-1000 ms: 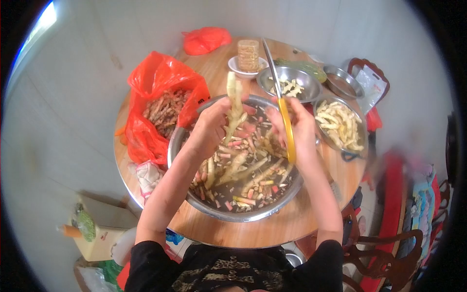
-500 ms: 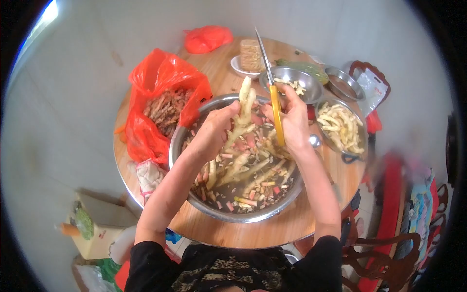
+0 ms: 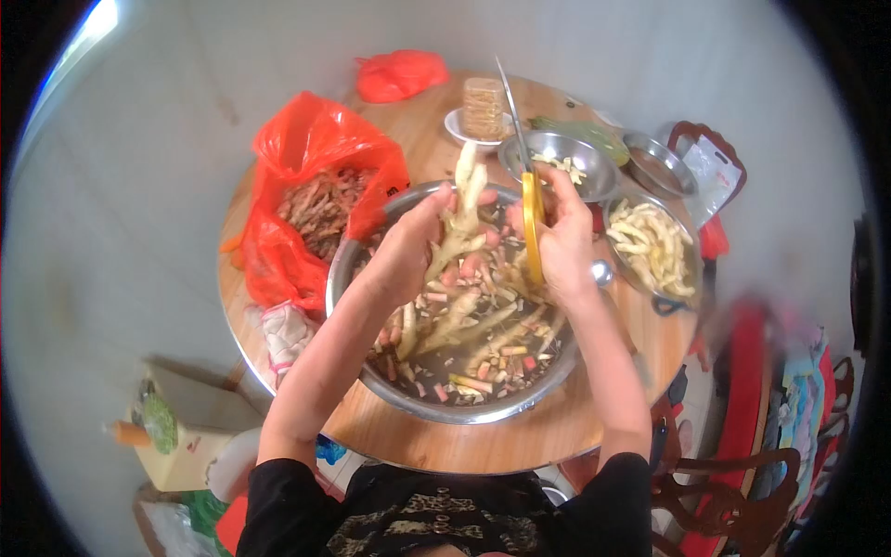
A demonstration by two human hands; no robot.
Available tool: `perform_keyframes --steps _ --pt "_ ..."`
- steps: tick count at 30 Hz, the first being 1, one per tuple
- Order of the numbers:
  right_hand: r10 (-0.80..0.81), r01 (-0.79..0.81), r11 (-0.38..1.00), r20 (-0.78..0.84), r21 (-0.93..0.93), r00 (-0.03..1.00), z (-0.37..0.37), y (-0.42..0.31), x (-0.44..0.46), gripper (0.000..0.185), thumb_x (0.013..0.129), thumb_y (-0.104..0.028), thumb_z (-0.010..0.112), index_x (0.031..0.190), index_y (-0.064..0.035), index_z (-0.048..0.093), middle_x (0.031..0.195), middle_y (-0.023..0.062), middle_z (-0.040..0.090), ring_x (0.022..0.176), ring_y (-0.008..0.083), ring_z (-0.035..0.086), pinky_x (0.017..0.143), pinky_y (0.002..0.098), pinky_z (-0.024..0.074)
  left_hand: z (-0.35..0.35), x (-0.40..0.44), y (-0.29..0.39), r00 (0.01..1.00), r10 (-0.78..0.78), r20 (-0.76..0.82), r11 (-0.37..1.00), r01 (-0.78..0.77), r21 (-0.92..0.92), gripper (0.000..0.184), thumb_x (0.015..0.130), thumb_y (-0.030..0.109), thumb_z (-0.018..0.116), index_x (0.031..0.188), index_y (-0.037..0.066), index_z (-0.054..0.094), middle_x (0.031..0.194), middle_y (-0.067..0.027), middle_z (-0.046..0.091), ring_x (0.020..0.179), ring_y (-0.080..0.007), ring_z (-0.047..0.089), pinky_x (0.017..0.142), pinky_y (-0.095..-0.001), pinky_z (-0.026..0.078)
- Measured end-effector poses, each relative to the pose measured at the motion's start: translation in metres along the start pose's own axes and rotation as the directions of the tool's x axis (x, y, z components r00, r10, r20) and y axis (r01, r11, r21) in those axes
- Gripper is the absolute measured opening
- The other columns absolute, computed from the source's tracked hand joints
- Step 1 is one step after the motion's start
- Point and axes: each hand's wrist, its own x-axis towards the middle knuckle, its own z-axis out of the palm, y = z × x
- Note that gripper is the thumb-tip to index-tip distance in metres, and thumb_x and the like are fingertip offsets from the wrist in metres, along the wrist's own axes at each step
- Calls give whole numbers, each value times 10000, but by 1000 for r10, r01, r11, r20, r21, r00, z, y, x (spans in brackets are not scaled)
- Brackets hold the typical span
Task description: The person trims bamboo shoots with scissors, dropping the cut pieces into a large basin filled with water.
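In the middle of the view, my left hand [image 3: 409, 243] is closed around a pale, knobbly piece of young ginger [image 3: 464, 200], its fingers pointing up. My right hand [image 3: 562, 234] grips yellow-handled scissors [image 3: 532, 218], whose long blades point upward, just right of the ginger. The blades look close together. Both hands are above a large steel basin [image 3: 483, 418] of dark water, where more pale ginger [image 3: 457, 320] and many pink-and-white cut stem bits float. My right fingertips are partly hidden behind the handles.
A red plastic bag [image 3: 288, 153] of brown, unpeeled roots stands left. On the right are a steel bowl [image 3: 594, 153] with a few pale pieces, a pot of peeled ginger [image 3: 650, 243] and a small bowl [image 3: 664, 162]. A wrapped block [image 3: 483, 110] sits on a white dish behind.
The scissors' blades have tilted slightly and the right hand has turned a little. The left hand still holds the ginger in about the same place. The whole view has shifted slightly.
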Motion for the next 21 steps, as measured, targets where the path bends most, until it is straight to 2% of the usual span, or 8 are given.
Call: perform_keyframes --steps 4,5,7,9,12,16,19,21 --pt "-107 139 919 108 -369 988 -31 7 -24 486 829 -84 789 1264 -7 586 973 54 649 826 96 590 714 244 495 -13 5 -3 998 -33 57 979 44 -197 660 1050 562 196 1374 94 529 979 -106 680 615 -120 571 498 -210 467" --pt "-118 186 865 172 -466 978 -38 9 -28 491 822 -110 804 1258 -8 603 971 56 658 843 99 593 724 251 497 -10 5 -1 996 -90 -24 989 87 -119 703 1035 600 168 1372 105 536 1006 -101 677 671 -121 592 530 -213 487" --pt "-160 228 892 199 -391 967 -43 4 -30 531 806 -174 831 1268 -11 626 884 38 675 766 110 610 714 276 508 1 2 2 983 -150 -109 988 145 -48 746 1021 638 140 1370 116 543 1033 -97 673 727 -122 613 561 -215 506" --pt "-93 267 772 312 -577 945 -52 -14 -24 583 797 -201 838 1312 -41 617 784 52 691 699 127 624 707 283 515 12 1 9 945 -127 -302 978 171 123 879 964 733 66 1360 120 557 1032 -77 672 874 -117 625 642 -242 543" --pt "-50 327 636 386 -699 921 -62 -32 -31 580 802 -209 825 1326 -71 617 837 132 728 736 136 671 719 283 525 -7 6 2 972 -133 -192 975 164 153 1001 907 792 -5 1347 97 566 1027 -60 670 1001 -115 610 712 -283 560" --pt "159 364 570 534 -737 831 -73 -39 -47 556 817 -190 809 1315 -38 614 877 153 736 757 149 693 720 297 534 -17 10 1 981 -101 -167 978 129 166 1052 887 807 -28 1333 63 568 1000 -81 668 910 -124 636 660 -266 568" --pt "57 313 718 501 -622 863 -76 -36 -42 537 827 -173 796 1308 -22 612 892 155 741 744 151 689 712 292 533 -20 12 2 990 -117 -74 983 126 136 1095 862 833 -24 1322 32 563 991 -106 664 808 -142 653 602 -249 577" --pt "94 246 722 444 -646 891 -73 -43 -31 526 831 -169 790 1306 -25 614 900 179 731 737 156 687 707 296 531 -15 11 1 979 -125 -163 984 144 109 1121 843 854 -15 1322 20 560 977 -125 662 721 -155 647 556 -233 576"
